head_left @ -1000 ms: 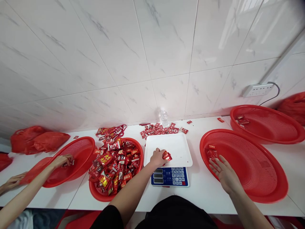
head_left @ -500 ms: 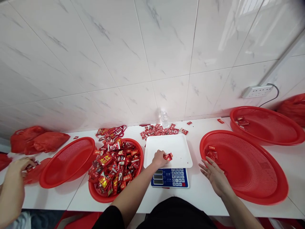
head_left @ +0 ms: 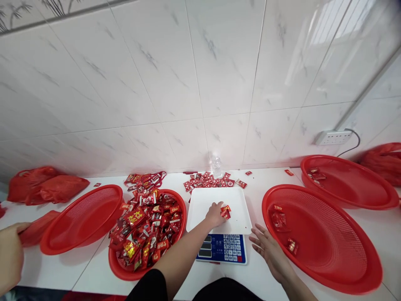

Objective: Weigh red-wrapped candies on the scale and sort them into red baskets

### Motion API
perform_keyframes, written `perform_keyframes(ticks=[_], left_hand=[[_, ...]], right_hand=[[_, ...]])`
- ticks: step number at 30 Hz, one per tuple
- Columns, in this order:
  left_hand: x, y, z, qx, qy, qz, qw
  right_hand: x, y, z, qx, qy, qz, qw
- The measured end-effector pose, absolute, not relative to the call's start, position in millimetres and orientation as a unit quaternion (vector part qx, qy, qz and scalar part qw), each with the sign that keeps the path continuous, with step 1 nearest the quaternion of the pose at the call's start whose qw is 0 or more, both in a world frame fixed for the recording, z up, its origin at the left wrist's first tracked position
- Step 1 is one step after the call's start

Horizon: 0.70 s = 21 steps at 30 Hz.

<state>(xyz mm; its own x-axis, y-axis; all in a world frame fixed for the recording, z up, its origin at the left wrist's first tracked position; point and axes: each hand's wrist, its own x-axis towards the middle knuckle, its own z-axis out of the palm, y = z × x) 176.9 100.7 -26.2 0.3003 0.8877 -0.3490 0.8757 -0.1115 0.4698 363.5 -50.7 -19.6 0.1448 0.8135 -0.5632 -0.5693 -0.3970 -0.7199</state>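
Gripping small red packets [head_left: 225,212]: left hand [head_left: 215,215], fingers closed on packets over white tray [head_left: 200,200] of blue-panelled scale [head_left: 219,249] — hand contact with tray cannot be determined. Right hand [head_left: 267,248] open, fingers parted, located between scale and front right basket [head_left: 333,246]. Front right basket contains few packets along left side. Heaped basket [head_left: 125,274] stands left of scale — loose packets [head_left: 208,180] lie on tabletop [head_left: 269,177] behind tray.

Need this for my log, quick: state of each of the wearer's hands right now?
Left hand: partly closed at red packets; whether it grips them cannot be told.
Right hand: open, holding nothing visible.
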Motion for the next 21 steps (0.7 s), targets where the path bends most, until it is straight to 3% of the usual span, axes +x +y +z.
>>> perform_keyframes(ticks=[4, 13, 15, 19, 21], left_hand=[[184.5, 104.5, -24.8, 0.754, 0.585, -0.023, 0.298], [171.9, 98.2, -26.9, 0.708, 0.620, 0.030, 0.336], [168.1, 91.9, -22.7, 0.681, 0.619, 0.060, 0.387], [172.3, 65.7, -4.7, 0.570, 0.555, 0.141, 0.590], [178.9, 47.8, 6.7, 0.580, 0.514, 0.138, 0.617]], right_hand=[[357.4, -53.0, -19.7, -0.523, -0.134, 0.657, 0.527], [334.0, -45.4, -50.4, -0.525, -0.100, 0.687, 0.492], [326.0, -44.0, -49.7, -0.510, -0.081, 0.704, 0.488], [311.6, -42.0, -35.3, -0.404, -0.029, 0.760, 0.508], [304.2, -40.3, -28.4, -0.345, -0.010, 0.779, 0.524]])
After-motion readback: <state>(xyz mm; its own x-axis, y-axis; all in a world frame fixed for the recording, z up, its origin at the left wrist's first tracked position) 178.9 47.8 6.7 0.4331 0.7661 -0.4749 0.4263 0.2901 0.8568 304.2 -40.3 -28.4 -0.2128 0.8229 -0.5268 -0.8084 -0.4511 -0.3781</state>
